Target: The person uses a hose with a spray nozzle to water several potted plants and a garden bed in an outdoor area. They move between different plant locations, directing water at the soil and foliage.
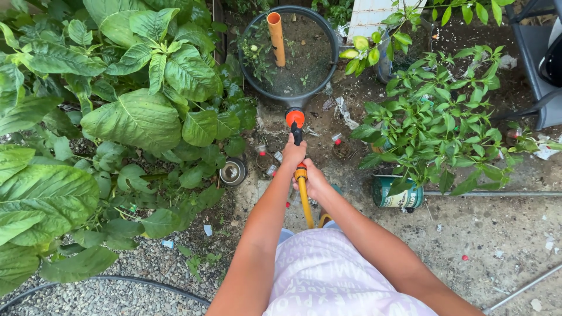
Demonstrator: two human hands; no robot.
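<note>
Right, I'm steadying the yellow hose (305,205) near its coupling with right hand (314,182), fingers wrapped on it; left hand (293,153) ahead is clamping the orange-tipped spray nozzle (295,121), aiming far at the round dark planter (291,54) with an orange pipe (276,37).

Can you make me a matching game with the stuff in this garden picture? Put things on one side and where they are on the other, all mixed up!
Things:
1. spray nozzle
2. orange pipe
3. green can
4. yellow hose

Places:
A. standing in the soil of the round pot
B. under the small leafy plant
C. held out by the left hand
D. beside the right hand

Pairs: 1-C, 2-A, 3-B, 4-D
</note>
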